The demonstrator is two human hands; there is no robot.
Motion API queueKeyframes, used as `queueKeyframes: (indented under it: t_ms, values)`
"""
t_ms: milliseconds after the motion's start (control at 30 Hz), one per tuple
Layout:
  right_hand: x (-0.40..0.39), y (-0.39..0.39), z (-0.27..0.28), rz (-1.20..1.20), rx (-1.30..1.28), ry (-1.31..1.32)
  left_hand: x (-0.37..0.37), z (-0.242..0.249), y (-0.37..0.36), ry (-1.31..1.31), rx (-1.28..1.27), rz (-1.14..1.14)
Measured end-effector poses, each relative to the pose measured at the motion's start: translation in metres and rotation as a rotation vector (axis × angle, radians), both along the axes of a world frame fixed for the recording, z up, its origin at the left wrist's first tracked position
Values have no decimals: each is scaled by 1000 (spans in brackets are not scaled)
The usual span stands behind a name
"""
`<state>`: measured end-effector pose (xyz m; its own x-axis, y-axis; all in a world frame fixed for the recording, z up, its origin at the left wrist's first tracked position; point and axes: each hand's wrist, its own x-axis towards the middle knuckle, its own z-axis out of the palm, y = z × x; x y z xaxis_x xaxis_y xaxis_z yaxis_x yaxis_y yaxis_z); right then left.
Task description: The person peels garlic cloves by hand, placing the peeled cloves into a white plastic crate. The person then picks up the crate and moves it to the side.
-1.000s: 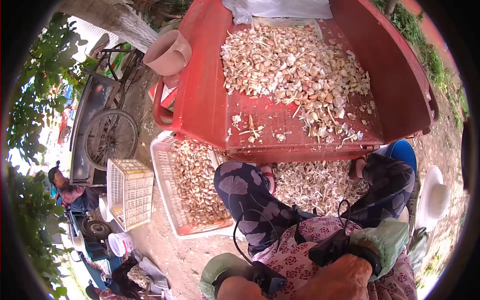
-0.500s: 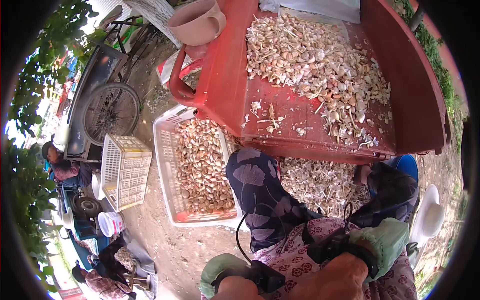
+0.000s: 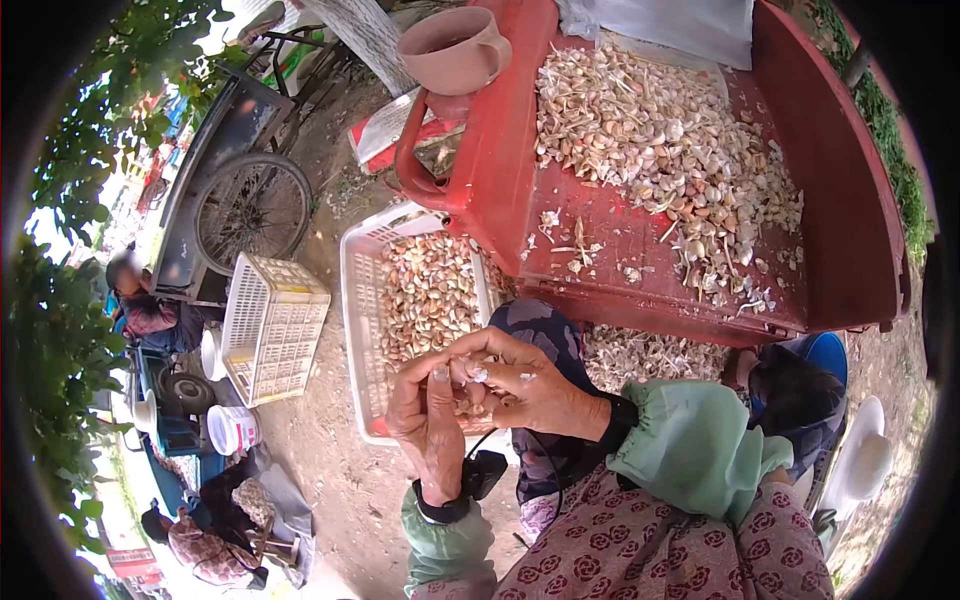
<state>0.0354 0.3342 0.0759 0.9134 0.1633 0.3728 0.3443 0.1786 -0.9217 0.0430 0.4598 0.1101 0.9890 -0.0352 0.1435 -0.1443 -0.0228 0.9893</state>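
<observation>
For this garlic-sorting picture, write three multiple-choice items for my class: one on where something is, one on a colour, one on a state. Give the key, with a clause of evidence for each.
1. Where is the white crate of garlic cloves?
A. on the ground beside the red cart bed
B. on top of the cart bed
C. on the person's lap

2. What colour are the sleeve covers on the person's forearms?
A. red
B. pale green
C. black

3. How are the left hand and right hand placed?
A. far apart
B. flat on the cart
C. raised together, fingertips meeting

Key: 1 A, the crate sits on the dirt at the cart's edge; 2 B, both cuffs show pale green; 3 C, the fingers meet around something small and pale, too small to identify.
</observation>
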Motion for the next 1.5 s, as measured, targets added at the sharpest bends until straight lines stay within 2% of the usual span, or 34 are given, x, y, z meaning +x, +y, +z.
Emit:
queueKeyframes:
  t_ms: [33, 67, 133, 167, 233, 267, 300, 333, 400, 433, 500, 533, 600, 633, 700, 833, 867, 900, 933, 967, 1000, 1033, 1067, 1100, 1133, 1167, 1267, 1333, 1367, 1400, 1467, 1500]
  values:
    - [2, 1, -3, 161, 353, 429, 1, -2, 1, 29, -38, -9]
    - [6, 5, -8, 174, 353, 434, 3, -5, 3, 61, -78, -18]
    - [12, 12, -17, 20, 10, -22, 11, -14, 10, 44, -73, -7]
    - [17, 15, -19, 45, -25, 77, 14, -19, 15, 34, -66, -6]
    - [38, 24, -28, 19, -181, -77, 27, -34, 25, 10, -115, 50]
    - [44, 34, -35, 67, 70, 60, 38, -44, 31, -27, -125, 75]
    - [48, 29, -17, 182, 71, 281, 45, -41, 31, -19, -131, 144]
    - [54, 32, -19, 284, 137, 376, 54, -50, 41, -53, -83, 141]
    - [69, 37, -24, 164, -385, 201, 73, -84, 77, -143, 396, 162]
    - [71, 39, -43, 177, -378, 215, 69, -95, 91, -125, 404, 168]
    - [72, 40, -83, -320, -849, -576, 66, -111, 113, -310, 690, 206]
    - [72, 30, -88, -306, -847, -573, 57, -117, 123, -298, 692, 214]
    - [64, 6, -93, -193, -818, -862, 24, -124, 146, 187, 300, 168]
    - [57, -1, -88, -180, -815, -860, 10, -127, 149, 252, 261, 222]
    - [43, -14, -76, 162, -344, 30, -18, -150, 160, 378, 265, 318]
    - [33, -29, -71, 53, -412, -130, -82, -228, 182, 522, 302, 394]
    - [28, -33, -65, 105, -358, -61, -99, -254, 189, 603, 324, 401]
    - [25, -37, -66, 86, -349, 1, -125, -292, 203, 661, 384, 361]
    - [24, -40, -66, 64, -340, 61, -167, -373, 231, 574, 640, 277]
    - [22, -43, -60, 67, -328, 120, -193, -394, 227, 731, 740, 162]
    - [19, -46, -53, 73, -313, 179, -227, -417, 223, 416, 853, -18]
    - [17, -47, -52, 64, -336, 189, -238, -388, 196, 544, 951, -135]
    - [17, -46, -48, 53, -356, 215, -272, -421, 195, 423, 897, -333]
    - [15, -46, -52, 50, -345, 195, -281, -396, 166, 902, 743, -174]
    - [14, -46, -54, 44, -336, 171, -282, -380, 149, 1101, 745, -282]
    - [14, -44, -55, 68, -328, 155, -297, -387, 140, 1040, 741, -314]
    - [17, -41, -52, 52, -320, 182, -289, -383, 126, 1116, 661, -283]
    - [19, -38, -52, 61, -342, 215, -278, -387, 128, 972, 589, -201]
    - [18, -39, -61, 89, -262, 150, -271, -390, 132, 887, 635, -157]
    - [16, -37, -62, 97, -257, 137, -268, -406, 141, 879, 638, -143]
    - [13, -38, -62, 86, -274, 114, -260, -447, 156, 673, 769, -165]
    - [14, -42, -67, 95, -305, 115, -241, -420, 160, 537, 753, -132]
